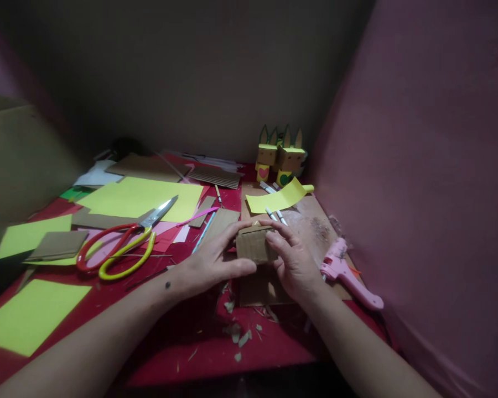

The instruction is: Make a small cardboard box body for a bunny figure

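- Left hand (pixel 216 265) clamps the box (pixel 255 247) from the left, right hand (pixel 296 265) from the right, probably to steady it.
- The box is above the board (pixel 302 226).
- Glue gun (pixel 338 265) lies rightward, seemingly within reach.

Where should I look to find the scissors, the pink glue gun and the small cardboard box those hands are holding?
Scissors (pixel 148 222): head view, where blades meet handles.
Pink glue gun (pixel 341 266): head view, its body.
Small cardboard box (pixel 254 247): head view, side facing the camera.
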